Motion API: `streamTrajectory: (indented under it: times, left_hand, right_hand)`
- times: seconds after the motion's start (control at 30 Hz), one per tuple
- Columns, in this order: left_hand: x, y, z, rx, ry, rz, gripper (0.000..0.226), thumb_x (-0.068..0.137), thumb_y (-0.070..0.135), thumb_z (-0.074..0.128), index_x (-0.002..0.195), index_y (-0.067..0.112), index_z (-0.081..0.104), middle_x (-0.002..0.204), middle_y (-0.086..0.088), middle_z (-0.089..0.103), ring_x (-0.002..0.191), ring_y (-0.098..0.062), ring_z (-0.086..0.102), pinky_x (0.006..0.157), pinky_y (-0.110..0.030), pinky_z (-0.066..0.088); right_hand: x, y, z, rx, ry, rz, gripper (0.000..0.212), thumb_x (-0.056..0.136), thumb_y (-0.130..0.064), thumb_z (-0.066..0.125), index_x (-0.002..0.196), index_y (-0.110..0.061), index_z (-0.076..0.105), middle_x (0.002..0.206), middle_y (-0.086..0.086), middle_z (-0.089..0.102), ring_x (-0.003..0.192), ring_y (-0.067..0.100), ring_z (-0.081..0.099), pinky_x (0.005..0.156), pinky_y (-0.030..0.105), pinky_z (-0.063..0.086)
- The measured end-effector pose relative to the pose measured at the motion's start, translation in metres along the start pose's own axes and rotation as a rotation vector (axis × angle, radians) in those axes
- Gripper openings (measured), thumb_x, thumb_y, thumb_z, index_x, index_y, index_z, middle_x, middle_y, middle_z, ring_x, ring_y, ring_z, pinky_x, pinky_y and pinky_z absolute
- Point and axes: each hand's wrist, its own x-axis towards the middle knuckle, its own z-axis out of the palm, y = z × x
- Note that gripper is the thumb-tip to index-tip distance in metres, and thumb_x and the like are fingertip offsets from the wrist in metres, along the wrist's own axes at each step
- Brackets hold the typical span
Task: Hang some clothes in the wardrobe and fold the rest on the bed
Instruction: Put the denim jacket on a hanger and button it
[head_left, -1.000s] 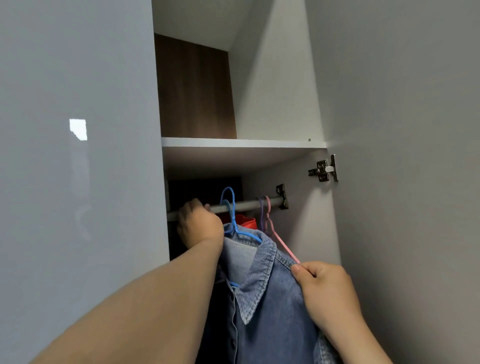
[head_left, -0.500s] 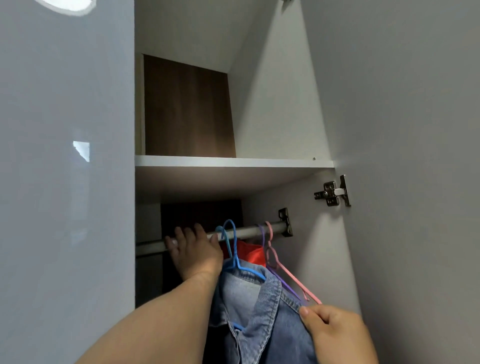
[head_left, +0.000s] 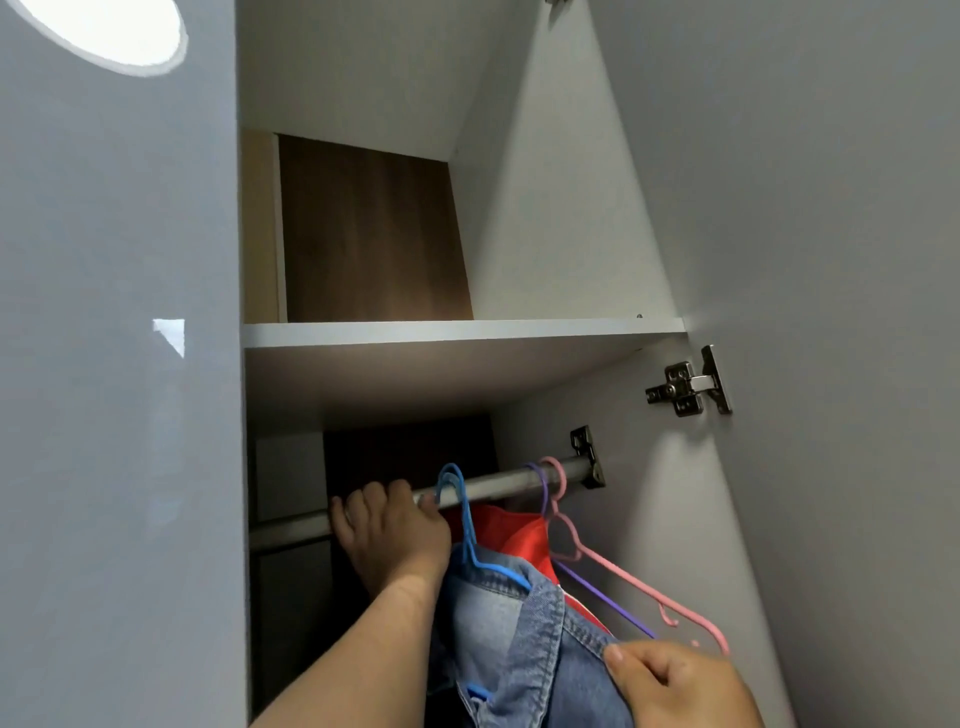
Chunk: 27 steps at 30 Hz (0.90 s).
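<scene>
A denim shirt (head_left: 519, 649) hangs on a blue hanger (head_left: 457, 493) whose hook sits over the metal wardrobe rail (head_left: 509, 480). My left hand (head_left: 389, 535) reaches up beside that hook, its fingers curled over the rail and the thumb close to the hook. My right hand (head_left: 675, 686), low at the right, pinches the shirt's shoulder edge. Behind the shirt a red garment (head_left: 509, 535) hangs. An empty purple hanger (head_left: 597, 592) and an empty pink hanger (head_left: 623, 577) hang further right on the rail.
A white shelf (head_left: 457, 330) spans the wardrobe just above the rail. A glossy grey door (head_left: 114, 415) stands at the left. The open right door (head_left: 831, 312) carries a metal hinge (head_left: 685, 387). The rail's bracket (head_left: 587, 457) is fixed to the right wall.
The view has tilted upward. My left hand has shifted from beside the blue hook to lying with its fingers over the rail. My right hand keeps its pinch on the shirt.
</scene>
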Motion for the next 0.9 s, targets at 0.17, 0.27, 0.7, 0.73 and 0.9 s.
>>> streamTrajectory:
  times: [0.17, 0.27, 0.7, 0.73, 0.9]
  left_hand:
    - [0.0, -0.001, 0.001, -0.019, 0.017, 0.009, 0.026, 0.095, 0.033, 0.044, 0.109, 0.026, 0.065, 0.116, -0.001, 0.057, 0.123, -0.022, 0.04, 0.12, -0.041, 0.0]
    - [-0.001, 0.0, 0.004, -0.026, 0.049, 0.016, 0.024, 0.092, 0.032, 0.048, 0.106, 0.024, 0.067, 0.112, -0.003, 0.059, 0.12, -0.023, 0.042, 0.12, -0.041, 0.0]
    - [0.0, -0.001, 0.004, 0.003, 0.029, 0.021, 0.028, 0.097, 0.035, 0.041, 0.109, 0.025, 0.065, 0.115, -0.001, 0.057, 0.122, -0.021, 0.04, 0.12, -0.042, -0.001]
    - [-0.001, 0.0, 0.004, 0.006, 0.024, 0.023, 0.029, 0.098, 0.035, 0.04, 0.11, 0.025, 0.064, 0.116, -0.001, 0.057, 0.122, -0.021, 0.04, 0.12, -0.042, 0.0]
    - [-0.002, -0.001, 0.002, 0.01, 0.014, 0.019, 0.029, 0.098, 0.035, 0.04, 0.111, 0.025, 0.064, 0.118, -0.003, 0.057, 0.124, -0.022, 0.04, 0.121, -0.043, 0.001]
  right_hand:
    - [0.012, -0.004, 0.009, 0.003, 0.068, 0.014, 0.045, 0.086, -0.022, 0.074, 0.048, -0.04, 0.061, 0.051, -0.035, 0.056, 0.067, -0.008, 0.054, 0.057, 0.001, 0.036]
    - [0.021, -0.006, 0.021, -0.047, 0.108, 0.027, 0.049, 0.086, -0.027, 0.073, 0.041, -0.04, 0.06, 0.056, -0.019, 0.063, 0.065, 0.004, 0.06, 0.057, 0.013, 0.039]
    - [0.02, -0.004, 0.053, -0.265, 0.09, -0.035, 0.024, 0.093, -0.047, 0.057, 0.087, -0.027, 0.069, 0.09, -0.006, 0.071, 0.091, 0.019, 0.064, 0.075, 0.029, 0.05]
    - [0.016, -0.004, 0.054, -0.293, 0.08, -0.032, 0.023, 0.092, -0.048, 0.056, 0.088, -0.029, 0.068, 0.093, -0.006, 0.07, 0.094, 0.019, 0.064, 0.076, 0.028, 0.049]
    - [0.003, 0.003, 0.055, -0.407, 0.065, 0.005, 0.033, 0.092, -0.053, 0.053, 0.069, -0.03, 0.049, 0.092, -0.004, 0.064, 0.086, 0.018, 0.054, 0.077, 0.025, 0.045]
